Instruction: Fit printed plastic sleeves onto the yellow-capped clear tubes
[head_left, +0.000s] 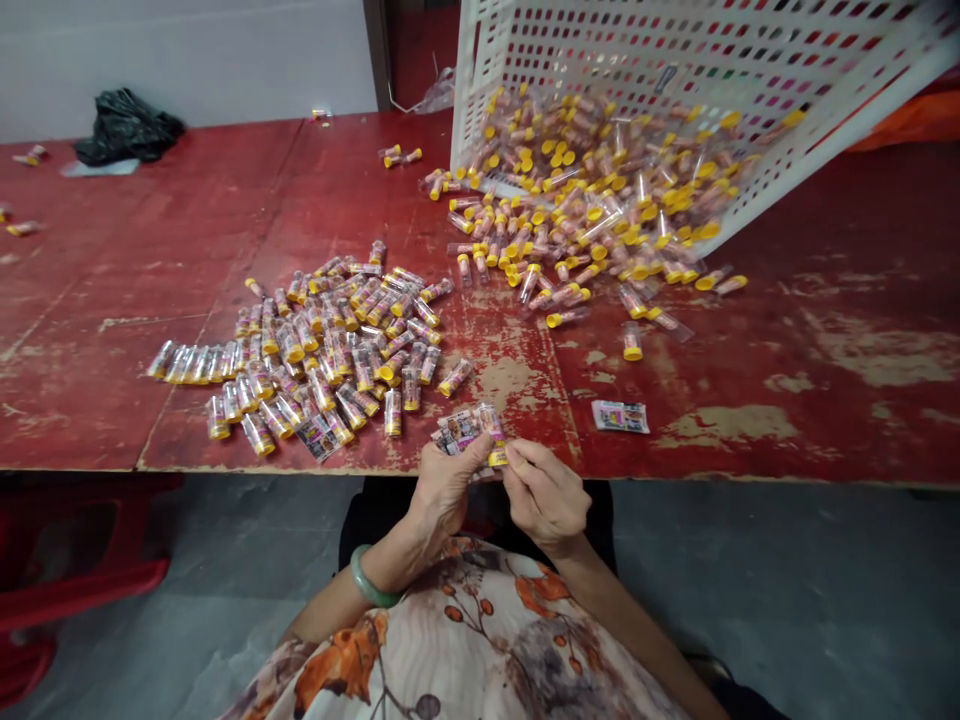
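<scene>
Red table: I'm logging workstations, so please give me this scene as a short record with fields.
Left hand: holds printed slips and a yellow-capped tube
Right hand: fingers pinched at the tube
Pile: printed tubes, ahead-left of hands
Crate: white, tipped, more tubes spilling out
Loose slips: right of hands
Black bag: far left
Table: red, worn

Basket walls right-rear | tube pile left | bare tabletop right

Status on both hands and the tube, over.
Left hand gripping printed slips. Right hand pinched at yellow-ended tube. Tubes spilling from tipped basket; nothing blocking hands.
</scene>
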